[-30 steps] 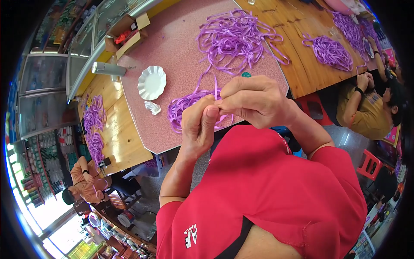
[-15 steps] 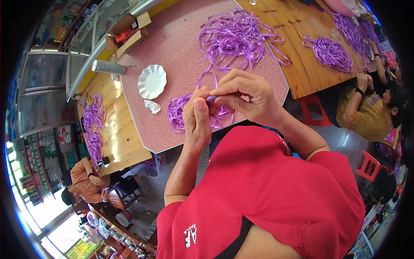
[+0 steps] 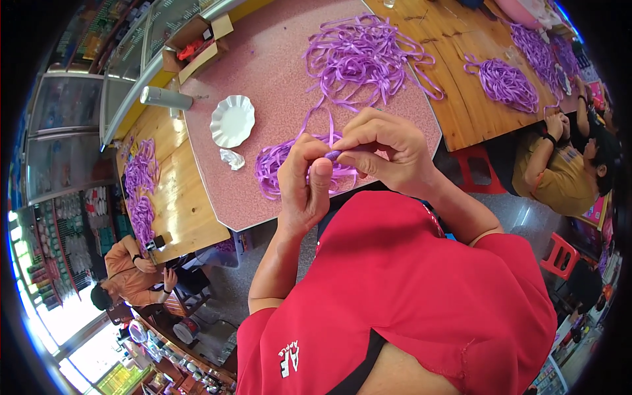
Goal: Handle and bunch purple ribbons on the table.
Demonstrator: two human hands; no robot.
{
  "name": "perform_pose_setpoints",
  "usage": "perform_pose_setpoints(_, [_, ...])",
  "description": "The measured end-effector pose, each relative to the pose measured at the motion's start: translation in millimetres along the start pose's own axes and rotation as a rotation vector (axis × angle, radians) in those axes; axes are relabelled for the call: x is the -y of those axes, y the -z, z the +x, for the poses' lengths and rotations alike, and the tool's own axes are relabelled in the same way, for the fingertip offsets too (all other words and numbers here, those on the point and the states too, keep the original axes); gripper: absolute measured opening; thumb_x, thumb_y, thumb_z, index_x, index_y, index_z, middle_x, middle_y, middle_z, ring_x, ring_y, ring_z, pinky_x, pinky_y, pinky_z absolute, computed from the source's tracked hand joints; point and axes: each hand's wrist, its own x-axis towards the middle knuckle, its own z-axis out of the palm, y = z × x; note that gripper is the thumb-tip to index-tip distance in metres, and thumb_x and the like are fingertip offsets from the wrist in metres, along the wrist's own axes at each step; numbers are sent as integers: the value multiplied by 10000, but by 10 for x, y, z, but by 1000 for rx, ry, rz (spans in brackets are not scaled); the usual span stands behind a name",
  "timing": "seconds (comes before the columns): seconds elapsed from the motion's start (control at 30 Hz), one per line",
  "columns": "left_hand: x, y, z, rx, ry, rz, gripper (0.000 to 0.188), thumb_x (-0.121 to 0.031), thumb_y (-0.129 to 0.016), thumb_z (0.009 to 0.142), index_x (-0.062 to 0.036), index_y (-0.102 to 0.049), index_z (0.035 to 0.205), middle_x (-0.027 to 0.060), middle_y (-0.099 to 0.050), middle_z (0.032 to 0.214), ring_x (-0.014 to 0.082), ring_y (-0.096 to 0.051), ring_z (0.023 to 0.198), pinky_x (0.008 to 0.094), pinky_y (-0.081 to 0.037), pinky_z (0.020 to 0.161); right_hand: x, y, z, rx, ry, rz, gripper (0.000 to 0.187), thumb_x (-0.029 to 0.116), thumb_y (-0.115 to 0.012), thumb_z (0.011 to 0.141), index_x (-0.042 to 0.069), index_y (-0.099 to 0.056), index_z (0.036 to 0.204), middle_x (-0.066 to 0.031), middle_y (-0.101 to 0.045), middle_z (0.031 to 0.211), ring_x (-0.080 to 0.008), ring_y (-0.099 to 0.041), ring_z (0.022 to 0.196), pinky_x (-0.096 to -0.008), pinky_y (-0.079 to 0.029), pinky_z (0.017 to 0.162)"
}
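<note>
My left hand (image 3: 305, 179) and my right hand (image 3: 390, 153) meet over the near edge of the pink speckled table (image 3: 280, 72). Between their fingertips is a small bunched piece of purple ribbon (image 3: 334, 156), pinched from both sides. A strand climbs from it toward the large tangled heap of purple ribbon (image 3: 362, 62) on the far part of the table. Beneath and behind my hands lies a smaller coil of purple ribbon (image 3: 271, 172), partly hidden by them. The exact fold or knot in the held piece is too small to make out.
Left of my hands are a white scalloped plate (image 3: 232, 122), crumpled white paper (image 3: 232, 158), a grey-green flask (image 3: 166, 99) and an open cardboard box (image 3: 197, 49). More ribbon (image 3: 507, 84) lies on the wooden table to the right. One person sits at left, others at right.
My hands have shifted slightly right, and more of the purple piece shows between the fingertips. At left, the seated person's hand has moved outward.
</note>
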Motion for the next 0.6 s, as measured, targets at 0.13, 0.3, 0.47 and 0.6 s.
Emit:
perform_pose_setpoints(0.13, [3, 9, -18, 10, 53, -56, 176, -189, -531, 998, -18, -523, 955, 74, -491, 735, 167, -452, 611, 297, -365, 540, -28, -20, -12, -4, 129, -100, 155, -49, -686, 844, -16, -669, 995, -80, -606, 937, -94, -585, 704, -205, -475, 562])
perform_pose_setpoints(0.3, [-10, 8, -3, -22, -27, 104, 156, -180, -536, 993, -27, -520, 966, 86, -522, 755, 188, -486, 617, 308, -382, 532, 58, -26, -48, -5, -114, 70, 157, -51, -687, 842, -27, -666, 996, -87, -599, 953, -91, -599, 708, -207, -499, 561])
perform_pose_setpoints(0.47, [-52, 35, 4, 23, -80, 77, 169, -193, -510, 1001, -29, -522, 963, 98, -539, 758, 222, -506, 601, 332, -385, 509, 83, -24, -63, 21, -106, 43, 160, -55, -688, 839, -29, -667, 996, -89, -602, 956, -88, -598, 692, -209, -500, 555])
perform_pose_setpoints(0.6, [-69, 20, 30, 56, -79, 107, 188, -200, -506, 1002, -27, -528, 931, 102, -536, 747, 230, -508, 595, 339, -385, 506, 49, -39, -63, -2, 60, -76, 161, -42, -697, 837, -27, -669, 995, -103, -610, 966, -93, -608, 690, -215, -510, 558])
